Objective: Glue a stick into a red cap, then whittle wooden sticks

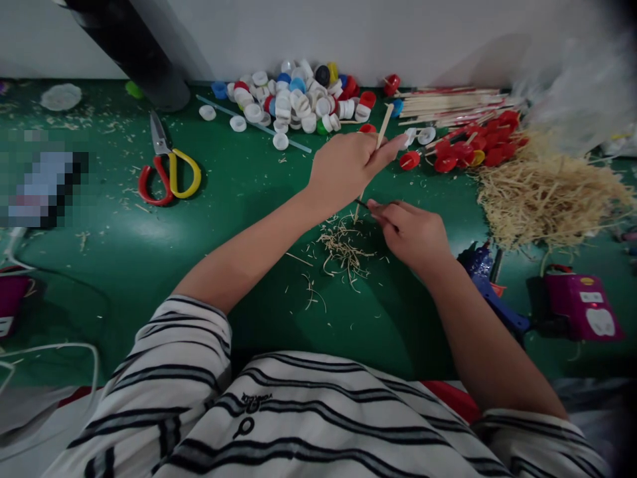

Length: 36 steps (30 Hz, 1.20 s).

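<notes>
My left hand [343,166] is closed around a wooden chopstick [384,125], which stands slanted with its upper end above the thumb. Its lower end [357,211] points down at a small heap of curled wood shavings [346,249] on the green table. Close by on the right, my right hand [415,236] pinches a thin dark blade [361,203], probably a knife, against or beside the chopstick's lower part. Most of the blade's handle is hidden in my fingers.
Bottle caps [298,99] are piled at the back. To the right lie bare sticks [448,106], red caps on sticks [478,146], a shavings pile [552,196], a blue glue gun [497,299] and a purple power socket [584,305]. Scissors [166,166] and a phone [42,189] lie left.
</notes>
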### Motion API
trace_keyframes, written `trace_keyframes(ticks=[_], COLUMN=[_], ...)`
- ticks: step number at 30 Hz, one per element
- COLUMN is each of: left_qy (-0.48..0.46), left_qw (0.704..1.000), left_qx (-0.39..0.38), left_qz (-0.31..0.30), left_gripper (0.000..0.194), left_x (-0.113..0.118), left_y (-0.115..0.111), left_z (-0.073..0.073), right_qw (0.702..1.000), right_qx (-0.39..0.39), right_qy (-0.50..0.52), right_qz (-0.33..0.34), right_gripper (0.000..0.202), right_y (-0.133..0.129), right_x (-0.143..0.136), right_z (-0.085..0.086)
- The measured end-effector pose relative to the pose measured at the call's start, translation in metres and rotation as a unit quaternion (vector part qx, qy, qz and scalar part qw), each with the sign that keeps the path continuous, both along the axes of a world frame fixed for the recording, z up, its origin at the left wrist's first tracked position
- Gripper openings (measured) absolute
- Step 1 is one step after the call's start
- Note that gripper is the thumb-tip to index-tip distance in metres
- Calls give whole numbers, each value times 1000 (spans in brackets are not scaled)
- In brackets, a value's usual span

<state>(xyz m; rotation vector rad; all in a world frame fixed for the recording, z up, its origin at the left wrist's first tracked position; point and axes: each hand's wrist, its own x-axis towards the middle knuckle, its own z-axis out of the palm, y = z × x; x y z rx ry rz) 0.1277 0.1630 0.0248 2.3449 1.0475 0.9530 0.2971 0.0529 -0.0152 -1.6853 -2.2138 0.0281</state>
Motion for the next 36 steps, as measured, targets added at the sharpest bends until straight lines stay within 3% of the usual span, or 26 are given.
trace_keyframes(ticks=[4,11,20,23,28,36], left_qy=[38,-16,19,52,8,60], left_qw=[999,1000,999,997,1000,998], left_qx=[-7,1,-18,-24,-2,-12], left_qz=[35,14,35,50,23,22], left_gripper=[69,69,69,71,70,80], left_x=[1,2,6,7,8,11], left_y=[2,6,8,7,3,0], left_z=[-2,-6,-2,-3,-3,-3], right_qw=[1000,999,999,996,991,997], right_qx=[-19,-18,-39,-53,-74,-33], right_qy=[14,-28,-35,-70,-115,-73], right_qz=[5,-16,4,2,16,-12], right_gripper=[37,38,34,32,33,43], right_y=[-4,-7,-14,-18,-21,-15], right_x=[0,0,6,6,7,-2], right_z=[-4,-4,-10,-9,-3,3])
